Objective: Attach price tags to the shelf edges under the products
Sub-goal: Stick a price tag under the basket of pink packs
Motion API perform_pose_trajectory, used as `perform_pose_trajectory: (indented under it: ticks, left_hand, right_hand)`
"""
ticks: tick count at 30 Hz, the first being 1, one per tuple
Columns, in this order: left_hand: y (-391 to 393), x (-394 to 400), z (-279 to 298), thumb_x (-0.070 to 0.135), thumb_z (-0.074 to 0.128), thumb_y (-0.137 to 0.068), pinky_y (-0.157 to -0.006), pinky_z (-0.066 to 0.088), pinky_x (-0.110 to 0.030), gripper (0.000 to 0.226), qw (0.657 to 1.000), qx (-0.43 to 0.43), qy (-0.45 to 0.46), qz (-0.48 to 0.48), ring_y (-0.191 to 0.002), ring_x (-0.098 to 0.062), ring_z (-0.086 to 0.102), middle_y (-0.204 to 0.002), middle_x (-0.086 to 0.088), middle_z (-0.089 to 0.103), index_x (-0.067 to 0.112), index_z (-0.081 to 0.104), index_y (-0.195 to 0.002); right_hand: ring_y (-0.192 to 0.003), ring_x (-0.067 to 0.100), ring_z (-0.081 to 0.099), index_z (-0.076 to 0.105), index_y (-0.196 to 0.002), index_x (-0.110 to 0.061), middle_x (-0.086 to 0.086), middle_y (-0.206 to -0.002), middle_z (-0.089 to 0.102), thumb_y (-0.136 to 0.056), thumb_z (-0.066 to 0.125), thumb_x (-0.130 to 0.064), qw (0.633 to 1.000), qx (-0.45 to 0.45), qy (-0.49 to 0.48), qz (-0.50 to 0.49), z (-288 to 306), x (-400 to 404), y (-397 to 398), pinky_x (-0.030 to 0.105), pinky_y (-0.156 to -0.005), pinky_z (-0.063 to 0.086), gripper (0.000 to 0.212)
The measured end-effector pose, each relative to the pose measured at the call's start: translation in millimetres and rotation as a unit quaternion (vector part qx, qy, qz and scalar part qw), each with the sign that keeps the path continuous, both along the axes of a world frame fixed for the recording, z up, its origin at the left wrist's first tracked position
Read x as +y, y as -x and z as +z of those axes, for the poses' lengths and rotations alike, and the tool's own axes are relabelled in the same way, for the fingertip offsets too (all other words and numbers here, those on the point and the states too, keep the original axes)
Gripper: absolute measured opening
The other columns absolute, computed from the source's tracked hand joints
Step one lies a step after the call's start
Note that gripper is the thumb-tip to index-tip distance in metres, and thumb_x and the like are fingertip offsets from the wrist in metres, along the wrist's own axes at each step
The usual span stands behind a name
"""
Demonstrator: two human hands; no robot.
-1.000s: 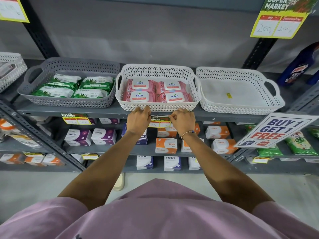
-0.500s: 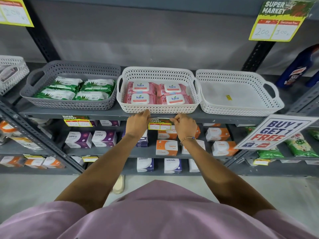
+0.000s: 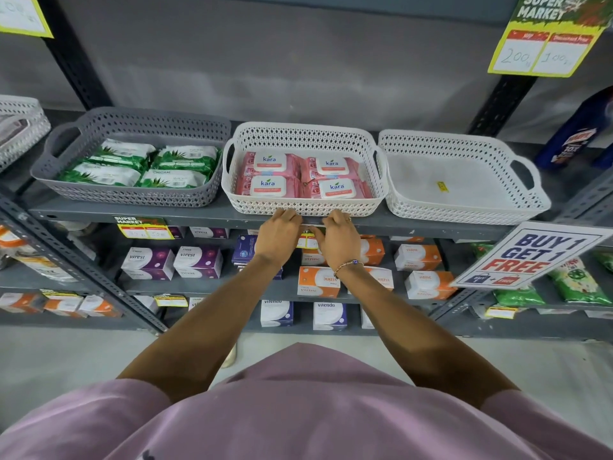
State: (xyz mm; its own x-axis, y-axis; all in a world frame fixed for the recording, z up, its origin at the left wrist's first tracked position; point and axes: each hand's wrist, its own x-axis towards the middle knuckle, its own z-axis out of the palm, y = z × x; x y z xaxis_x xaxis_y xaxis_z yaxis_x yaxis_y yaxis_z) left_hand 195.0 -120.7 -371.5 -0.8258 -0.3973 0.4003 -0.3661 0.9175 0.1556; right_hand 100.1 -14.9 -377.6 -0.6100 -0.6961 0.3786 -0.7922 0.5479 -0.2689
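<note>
A yellow price tag (image 3: 309, 240) hangs at the grey shelf edge (image 3: 199, 221), right under the white basket (image 3: 305, 207) of pink kara wipe packs (image 3: 268, 187). My left hand (image 3: 277, 234) and my right hand (image 3: 338, 239) press on the tag from either side, close together, fingers on the shelf edge. Most of the tag is hidden behind my hands. Another price tag (image 3: 144, 227) is fixed under the grey basket (image 3: 132, 194) of green wipe packs.
An empty white basket (image 3: 464, 207) stands to the right. A tilted "Buy 1 Get 1 Free" sign (image 3: 534, 257) juts out at the right. Lower shelves hold purple, orange and white boxes. Large price cards hang from the shelf above at both corners.
My hands have moved closer together over the tag, covering more of it. The camera has dipped slightly; the shelf sits lower in view.
</note>
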Motion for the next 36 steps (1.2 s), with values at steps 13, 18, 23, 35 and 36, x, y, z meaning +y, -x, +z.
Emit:
perform_pose_trajectory:
  ticks: [13, 18, 23, 35, 36]
  left_hand:
    - [-7, -9, 0, -0.007, 0.078, -0.058, -0.041, 0.048, -0.031, 0.021, 1.000, 0.002, -0.013, -0.028, -0.070, -0.030, 0.064, -0.067, -0.006, 0.067, 0.007, 0.072, -0.073]
    - [-15, -15, 1, -0.012, 0.058, -0.076, -0.071, 0.054, -0.043, 0.040, 0.995, 0.004, -0.093, -0.032, -0.101, -0.032, 0.062, -0.100, -0.013, 0.071, 0.008, 0.070, -0.109]
    - [-17, -22, 3, -0.029, 0.050, -0.063, -0.086, 0.054, -0.043, 0.062, 0.992, 0.001, -0.117, -0.055, -0.104, -0.031, 0.062, -0.108, -0.014, 0.071, 0.007, 0.069, -0.111]
    - [-14, -14, 13, 0.019, 0.071, -0.081, -0.074, 0.054, -0.038, 0.018, 0.987, 0.001, -0.158, -0.016, -0.087, -0.031, 0.064, -0.093, -0.012, 0.071, 0.009, 0.070, -0.095]
    - [-12, -12, 13, 0.022, 0.069, -0.082, -0.071, 0.053, -0.039, 0.017, 0.988, 0.000, -0.152, -0.008, -0.084, -0.031, 0.064, -0.090, -0.011, 0.069, 0.009, 0.070, -0.092]
  right_hand:
    - [-0.058, 0.027, 0.063, 0.064, -0.060, -0.003, 0.011, -0.066, 0.060, -0.060, 0.088, -0.012, 0.999, 0.016, 0.017, 0.037, 1, 2, 12, 0.026, -0.041, 0.050, 0.025]
    - [-0.068, 0.031, 0.064, 0.067, -0.075, -0.003, 0.014, -0.077, 0.063, -0.055, 0.076, 0.013, 0.998, 0.008, 0.020, 0.064, -7, 12, 23, 0.033, -0.042, 0.054, 0.027]
    - [-0.081, 0.036, 0.064, 0.068, -0.087, 0.002, 0.020, -0.087, 0.064, -0.056, 0.061, 0.021, 0.998, -0.021, 0.015, 0.063, -8, 14, 26, 0.041, -0.053, 0.056, 0.037]
    - [-0.099, 0.036, 0.054, 0.065, -0.096, 0.010, 0.024, -0.100, 0.056, -0.088, 0.060, -0.001, 0.996, -0.077, 0.036, 0.036, 3, 5, 10, 0.042, -0.084, 0.051, 0.014]
    - [-0.099, 0.036, 0.053, 0.065, -0.095, 0.009, 0.024, -0.100, 0.056, -0.088, 0.062, -0.008, 0.995, -0.084, 0.039, 0.032, 3, 4, 8, 0.042, -0.083, 0.050, 0.019]
